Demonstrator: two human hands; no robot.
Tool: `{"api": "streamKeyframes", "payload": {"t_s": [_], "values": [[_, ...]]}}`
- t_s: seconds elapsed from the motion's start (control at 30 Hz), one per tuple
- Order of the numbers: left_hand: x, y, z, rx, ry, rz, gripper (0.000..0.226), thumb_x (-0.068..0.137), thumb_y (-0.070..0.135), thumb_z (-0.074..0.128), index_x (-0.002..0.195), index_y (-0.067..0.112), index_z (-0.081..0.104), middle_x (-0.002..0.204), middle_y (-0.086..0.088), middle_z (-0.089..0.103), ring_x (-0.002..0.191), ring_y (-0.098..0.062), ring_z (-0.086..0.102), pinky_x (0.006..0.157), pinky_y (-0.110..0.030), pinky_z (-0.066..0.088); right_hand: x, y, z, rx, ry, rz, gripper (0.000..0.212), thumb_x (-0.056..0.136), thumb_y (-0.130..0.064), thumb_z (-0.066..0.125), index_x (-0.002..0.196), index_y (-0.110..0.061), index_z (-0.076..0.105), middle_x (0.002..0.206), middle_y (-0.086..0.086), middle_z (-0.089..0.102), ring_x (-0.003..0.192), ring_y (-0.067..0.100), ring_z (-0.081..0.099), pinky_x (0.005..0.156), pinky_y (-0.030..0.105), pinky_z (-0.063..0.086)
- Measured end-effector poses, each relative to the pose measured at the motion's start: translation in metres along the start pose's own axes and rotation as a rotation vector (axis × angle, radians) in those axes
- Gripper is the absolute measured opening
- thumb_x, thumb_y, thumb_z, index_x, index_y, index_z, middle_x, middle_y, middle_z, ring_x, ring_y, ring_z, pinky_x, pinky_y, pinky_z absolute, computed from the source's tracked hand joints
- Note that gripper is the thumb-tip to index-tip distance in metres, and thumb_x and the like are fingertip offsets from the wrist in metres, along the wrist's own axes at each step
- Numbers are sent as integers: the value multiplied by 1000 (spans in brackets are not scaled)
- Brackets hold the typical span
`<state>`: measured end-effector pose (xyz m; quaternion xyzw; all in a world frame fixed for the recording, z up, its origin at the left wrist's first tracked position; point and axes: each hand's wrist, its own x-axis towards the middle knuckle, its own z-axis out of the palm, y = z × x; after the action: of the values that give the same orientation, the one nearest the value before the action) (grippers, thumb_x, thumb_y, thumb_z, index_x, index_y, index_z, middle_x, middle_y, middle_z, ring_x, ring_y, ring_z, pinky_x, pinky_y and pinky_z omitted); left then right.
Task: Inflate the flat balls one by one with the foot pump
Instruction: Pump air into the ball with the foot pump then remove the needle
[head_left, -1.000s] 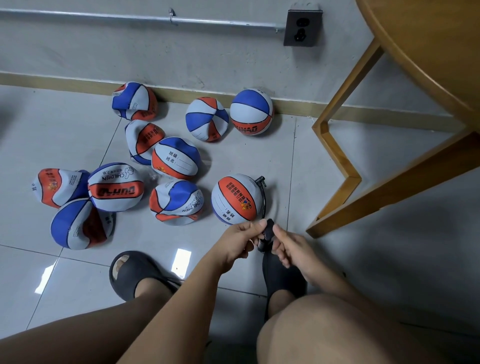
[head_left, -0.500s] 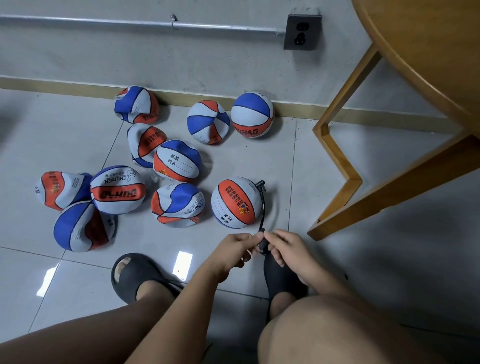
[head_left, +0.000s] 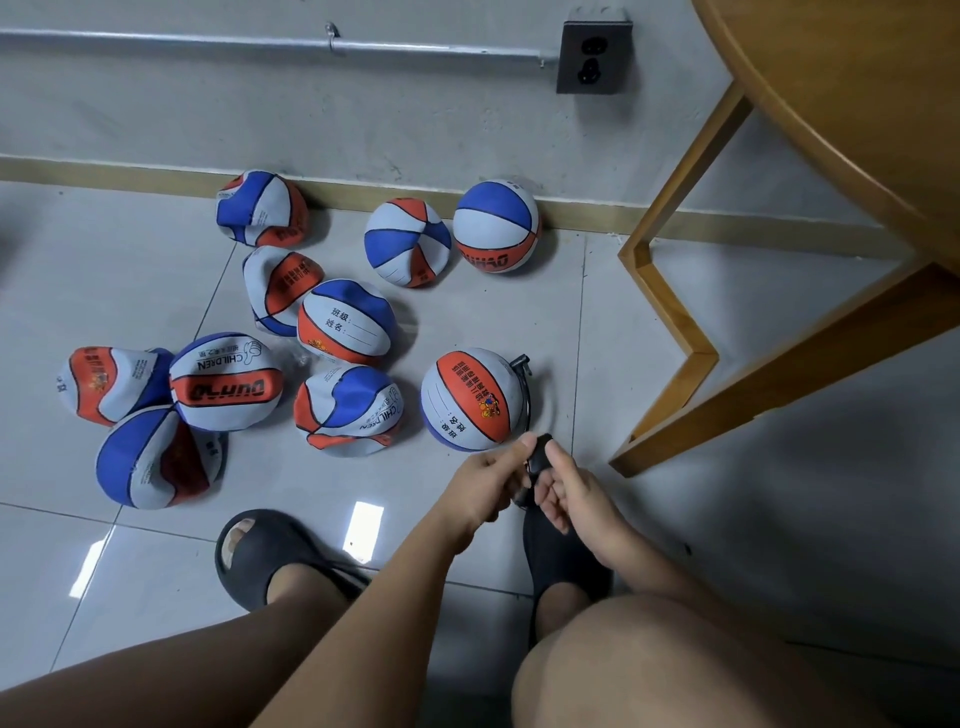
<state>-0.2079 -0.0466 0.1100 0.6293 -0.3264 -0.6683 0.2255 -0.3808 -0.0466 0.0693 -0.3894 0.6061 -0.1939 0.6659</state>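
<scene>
My left grip (head_left: 488, 480) and right grip (head_left: 574, 499) both pinch the black end of the foot pump (head_left: 540, 452) at lower centre, steadying it above my slipper (head_left: 561, 561). Its hose (head_left: 527, 395) climbs to the ball (head_left: 470, 397) just above, set close so it reaches. Flat balls (head_left: 345, 410) crowd the left.

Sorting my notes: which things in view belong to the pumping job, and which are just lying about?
Job: pump, pinched by left hand and right hand; hose; round ball beside the hose; flat balls.
Lying about: table, socket, pipe.
</scene>
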Motion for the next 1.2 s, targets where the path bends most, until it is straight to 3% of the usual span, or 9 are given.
{"api": "streamKeyframes", "payload": {"t_s": [0.1,0.2,0.37,0.53,0.6,0.73,0.9,1.07,1.2], "values": [[1,-17,6,37,60,-50,65,92,79,58,78,17,64,65,6,60,52,-8,45,50,-20,34,4,16,-6,-105,5,75,94,80,-97,39,75,-7,64,61,11,56,55,24,51,55,33,40],[6,-28,8,96,126,-80,66,95,76,58,86,12,69,63,11,64,52,-4,51,58,-23,42,5,20,-9,-163,7,107,83,86,-91,44,78,-11,64,62,6,57,56,22,52,54,31,40],[14,-28,1,163,173,-50,56,100,62,62,89,8,65,66,9,68,61,-9,55,72,-32,47,8,9,-2,-183,8,59,56,106,-60,55,79,-12,62,62,5,55,56,22,48,53,31,37],[6,4,-3,25,143,70,41,98,48,69,80,15,55,63,2,58,55,-11,48,57,-27,38,-9,-33,3,-9,0,-47,44,108,-45,62,76,-16,72,59,0,53,53,18,43,51,30,34],[2,19,-9,-90,52,133,39,100,44,70,82,13,54,65,-3,54,55,-15,40,52,-26,29,-16,-50,-1,82,-1,-85,44,106,-47,64,70,-22,71,59,3,48,48,16,38,50,27,33],[-1,33,-13,-160,-46,150,41,98,45,74,71,21,55,69,-6,55,57,-16,36,55,-30,23,-22,-55,-8,111,8,-154,51,104,-52,65,77,-9,58,63,13,43,48,19,35,46,22,32],[1,16,-4,-65,11,91,48,96,56,73,64,26,55,65,-1,50,54,-13,36,51,-25,26,-16,-23,-10,121,-5,-112,59,98,-66,66,82,-10,62,61,11,45,56,24,42,51,30,33],[8,-16,3,104,109,21,59,93,72,68,79,15,60,62,8,57,55,-9,45,59,-25,39,-6,3,-17,-1,15,-53,66,99,-64,64,81,-1,61,65,15,54,57,24,42,49,32,34],[11,-31,9,288,183,-8,65,98,70,59,84,7,66,63,10,65,56,-6,54,60,-27,42,1,17,-16,-146,5,-5,65,102,-63,61,82,-1,61,60,7,53,53,21,44,49,29,34]]}}
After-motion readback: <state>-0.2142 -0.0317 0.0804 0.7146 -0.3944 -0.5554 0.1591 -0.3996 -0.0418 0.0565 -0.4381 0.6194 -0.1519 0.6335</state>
